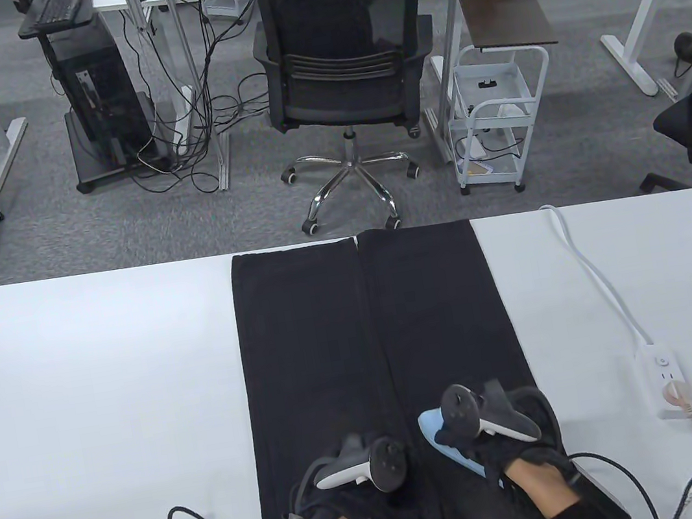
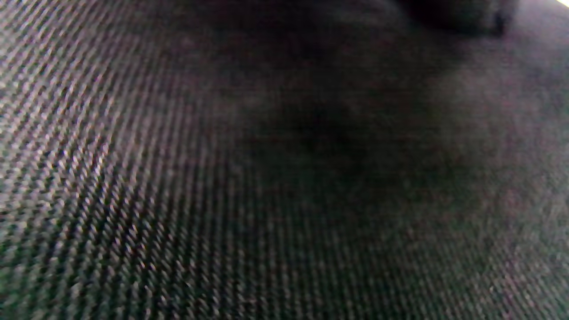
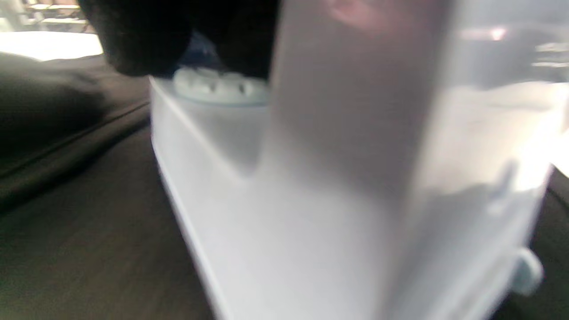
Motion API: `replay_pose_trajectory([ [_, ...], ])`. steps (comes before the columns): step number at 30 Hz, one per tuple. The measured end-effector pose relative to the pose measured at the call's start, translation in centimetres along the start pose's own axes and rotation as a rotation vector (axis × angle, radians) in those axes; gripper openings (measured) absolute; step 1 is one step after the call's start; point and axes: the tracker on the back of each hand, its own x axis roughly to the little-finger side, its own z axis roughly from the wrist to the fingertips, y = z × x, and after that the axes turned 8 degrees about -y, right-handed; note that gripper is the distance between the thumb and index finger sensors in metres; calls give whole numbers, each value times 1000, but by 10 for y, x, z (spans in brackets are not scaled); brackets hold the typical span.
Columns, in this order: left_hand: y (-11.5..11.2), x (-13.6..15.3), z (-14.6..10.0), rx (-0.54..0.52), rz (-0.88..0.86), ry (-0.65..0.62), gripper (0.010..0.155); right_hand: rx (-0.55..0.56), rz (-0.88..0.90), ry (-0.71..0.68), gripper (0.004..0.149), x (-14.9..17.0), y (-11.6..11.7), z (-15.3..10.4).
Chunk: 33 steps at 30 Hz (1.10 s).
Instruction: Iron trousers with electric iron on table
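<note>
- Table view: your right hand grips the iron on the trousers; left hand rests there, finger state unclear.
- Right wrist view alone shows the iron's dial.

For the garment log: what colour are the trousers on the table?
Black, a plain twill weave. The trousers show best in the table view.

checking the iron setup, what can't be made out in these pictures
- Iron: table view, mostly under the right hand; grip hidden. Right wrist view, blurred close-up.
- Left hand: table view, fingers hidden by tracker; left wrist view shows only blurred trousers.
- Trousers' waist: cut off by bottom edge.
</note>
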Motion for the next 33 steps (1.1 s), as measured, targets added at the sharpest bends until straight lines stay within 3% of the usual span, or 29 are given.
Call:
replay_pose_trajectory([
  [7, 0, 1, 0, -1, 0, -1, 110, -87, 20, -123, 62, -15, 16, -74],
  [9, 0, 1, 0, 5, 0, 0, 110, -43, 1, -130, 62, -17, 18, -82],
  [13, 2, 0, 1, 28, -9, 5, 110, -1, 23, -147, 63, -13, 17, -75],
  [18, 2, 0, 2, 36, -14, 0, 111, 26, 21, -111, 63, -4, 9, -39],
  [28, 2, 1, 2, 37, -12, -4, 111, 39, 75, 124, 64, 41, -20, 87],
  [33, 2, 1, 3, 36, -11, -7, 111, 36, 90, 220, 64, 59, -30, 131],
])
